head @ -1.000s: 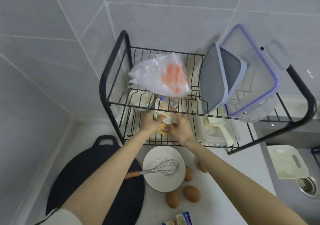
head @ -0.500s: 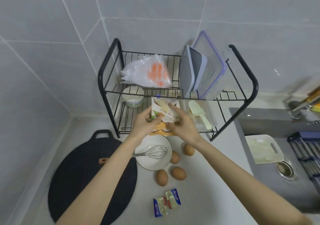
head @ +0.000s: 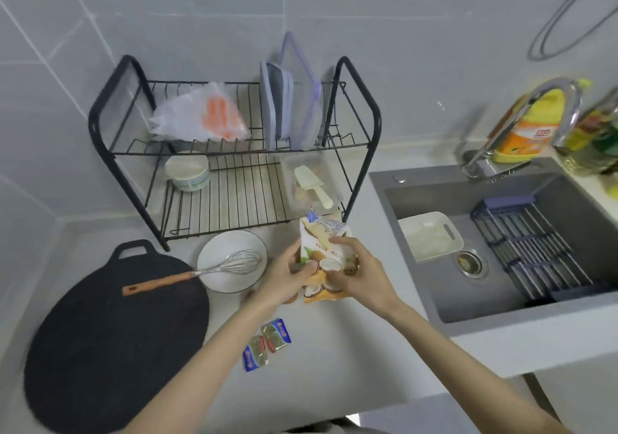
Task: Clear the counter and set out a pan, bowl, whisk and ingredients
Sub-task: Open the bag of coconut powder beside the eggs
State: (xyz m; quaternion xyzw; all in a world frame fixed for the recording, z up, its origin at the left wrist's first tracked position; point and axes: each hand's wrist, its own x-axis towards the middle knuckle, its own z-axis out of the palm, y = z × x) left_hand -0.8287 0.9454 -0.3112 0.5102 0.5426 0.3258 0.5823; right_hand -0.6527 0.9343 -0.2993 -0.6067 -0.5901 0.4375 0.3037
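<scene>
Live at the pale grey counter (head: 334, 350): a printed orange-and-white ingredient pouch (head: 321, 236), pinched shut at the top by a small blue clip, is held just above the surface, in front of the black wire rack (head: 234, 179). It is gripped by 2 hands. The left hand (head: 284, 276) is curled round its left edge, and the right hand (head: 363, 275) is wrapped round its right side.

The round black flat pan (head: 113, 333) is laid out at the left. A white ceramic bowl (head: 220, 249) is set just beside it. A steel whisk with a wooden handle (head: 157, 285) is rested with its head in the bowl and its handle over the pan. Small blue-ended foil packets (head: 267, 343) are placed near the front.

Pan, bowl and whisk can be judged done. The pouch is not yet set down, and whether more is wanted from the rack cannot be told.
</scene>
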